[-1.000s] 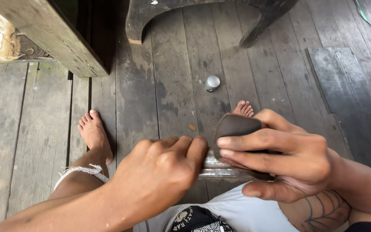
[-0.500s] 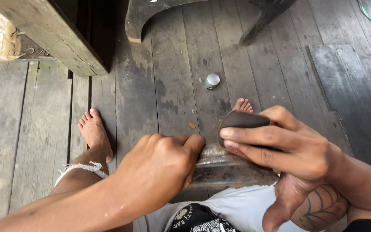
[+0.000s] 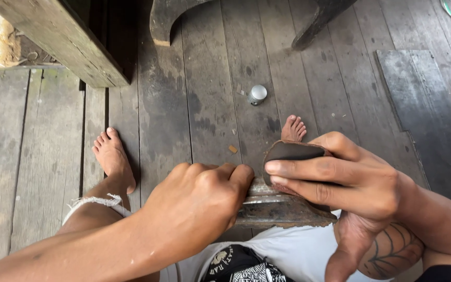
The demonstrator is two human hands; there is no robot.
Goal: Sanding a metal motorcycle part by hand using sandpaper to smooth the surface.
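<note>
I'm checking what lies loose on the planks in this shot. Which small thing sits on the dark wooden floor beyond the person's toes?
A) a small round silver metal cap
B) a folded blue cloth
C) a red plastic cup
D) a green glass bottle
A: a small round silver metal cap lies on the dark wooden plank floor, just past the toes of the bare foot.
</note>
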